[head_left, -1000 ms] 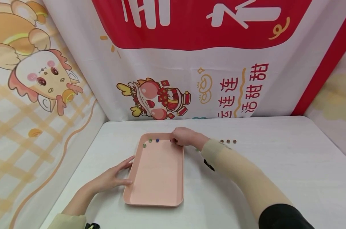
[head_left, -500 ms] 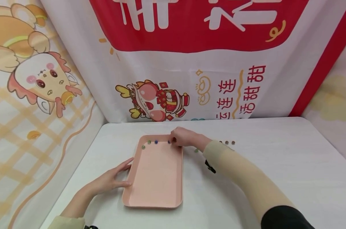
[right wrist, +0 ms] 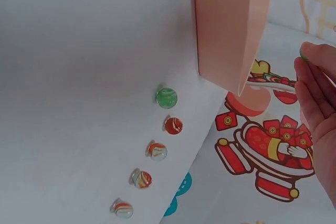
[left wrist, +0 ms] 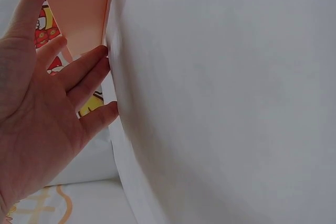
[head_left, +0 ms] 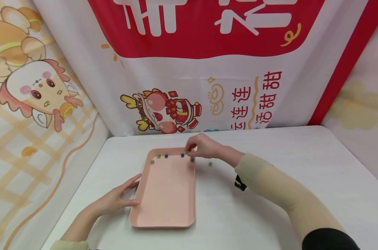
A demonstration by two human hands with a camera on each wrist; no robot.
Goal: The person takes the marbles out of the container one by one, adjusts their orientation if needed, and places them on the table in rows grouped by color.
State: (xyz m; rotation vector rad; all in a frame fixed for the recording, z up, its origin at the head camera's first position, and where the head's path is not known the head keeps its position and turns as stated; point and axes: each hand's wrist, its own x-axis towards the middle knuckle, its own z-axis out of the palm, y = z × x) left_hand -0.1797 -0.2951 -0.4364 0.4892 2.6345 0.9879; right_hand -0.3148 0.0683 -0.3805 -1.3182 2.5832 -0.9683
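Note:
A pink tray lies on the white table. Several marbles sit near its far end: two green at the left, a blue one, another blue one and a dark one by the right corner. My right hand pinches a green marble between thumb and finger above that corner; the right wrist view shows its green edge at the fingertips. Fingers spread, my left hand touches the tray's left side; in the left wrist view, the hand is against the tray's wall.
Right of the tray, a green marble lies on the table. The right wrist view shows it beside a row of several red, orange and clear marbles, which my right arm hides in the head view. A printed cloth hangs behind the table.
My right hand has shifted slightly and turned at the tray's far right corner, uncovering a blue marble, a dark marble and the green one it pinches. The left hand keeps its place on the tray.

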